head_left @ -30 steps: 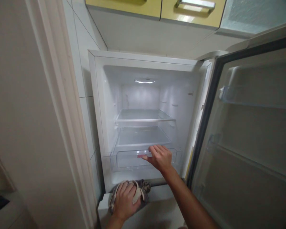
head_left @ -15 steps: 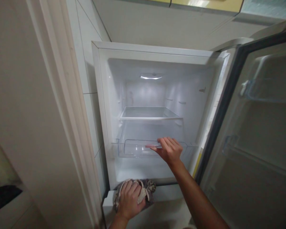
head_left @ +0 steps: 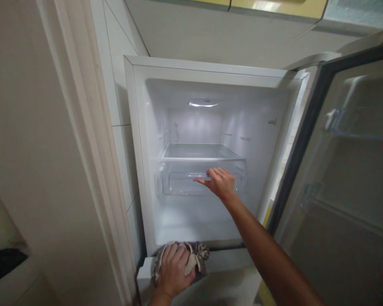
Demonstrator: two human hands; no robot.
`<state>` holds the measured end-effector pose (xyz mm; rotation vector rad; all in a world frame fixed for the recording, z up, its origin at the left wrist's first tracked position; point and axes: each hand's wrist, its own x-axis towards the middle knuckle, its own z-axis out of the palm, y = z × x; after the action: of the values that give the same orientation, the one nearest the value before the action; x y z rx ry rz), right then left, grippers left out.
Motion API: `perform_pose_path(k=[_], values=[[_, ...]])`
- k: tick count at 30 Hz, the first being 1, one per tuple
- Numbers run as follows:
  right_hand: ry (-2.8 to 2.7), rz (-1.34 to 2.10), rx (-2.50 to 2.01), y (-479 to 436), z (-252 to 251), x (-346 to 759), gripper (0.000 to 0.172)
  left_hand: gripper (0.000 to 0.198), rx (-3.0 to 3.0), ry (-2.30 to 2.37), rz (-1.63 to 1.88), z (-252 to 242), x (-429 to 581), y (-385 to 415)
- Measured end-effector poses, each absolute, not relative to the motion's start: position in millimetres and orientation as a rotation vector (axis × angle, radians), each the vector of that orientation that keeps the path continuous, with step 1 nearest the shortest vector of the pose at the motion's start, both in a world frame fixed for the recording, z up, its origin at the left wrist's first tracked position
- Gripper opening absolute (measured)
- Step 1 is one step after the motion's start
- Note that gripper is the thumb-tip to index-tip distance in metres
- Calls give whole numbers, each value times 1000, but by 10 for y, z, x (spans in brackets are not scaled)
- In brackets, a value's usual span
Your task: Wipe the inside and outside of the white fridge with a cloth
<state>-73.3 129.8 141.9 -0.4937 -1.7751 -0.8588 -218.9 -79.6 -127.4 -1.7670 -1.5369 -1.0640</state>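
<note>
My right hand (head_left: 221,182) grips the front rim of a clear plastic drawer (head_left: 178,183), holding it up off the fridge floor, just under the glass shelf (head_left: 198,153). My left hand (head_left: 174,270) is closed on a grey and white patterned cloth (head_left: 200,251), which rests on the ledge at the bottom front of the open fridge (head_left: 137,140). The compartment is lit and holds nothing else. Its white floor (head_left: 194,221) is bare below the raised drawer.
The fridge door (head_left: 354,191) stands open on the right with clear door bins. A white door frame and wall (head_left: 67,148) close in the left side. Yellow cabinets (head_left: 274,5) hang above the fridge.
My right hand has lifted the clear drawer from the fridge floor up to just beneath the glass shelf. My left hand stays on the cloth.
</note>
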Motion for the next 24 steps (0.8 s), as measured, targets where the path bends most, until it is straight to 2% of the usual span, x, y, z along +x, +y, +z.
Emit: perform_pose_path(k=[8, 18, 24], values=[[-1749, -823, -568, 1510, 1196, -771, 67, 19, -1761, -1554, -1098, -1315, -2182, -777], [-1763, -842, -435, 1716, 1392, -906, 65, 22, -1786, -1586, -1089, -1397, -2206, -765], [-1786, -833, -446, 1729, 1301, -913, 65, 23, -1761, -1567, -1095, -1432, -2204, -754]])
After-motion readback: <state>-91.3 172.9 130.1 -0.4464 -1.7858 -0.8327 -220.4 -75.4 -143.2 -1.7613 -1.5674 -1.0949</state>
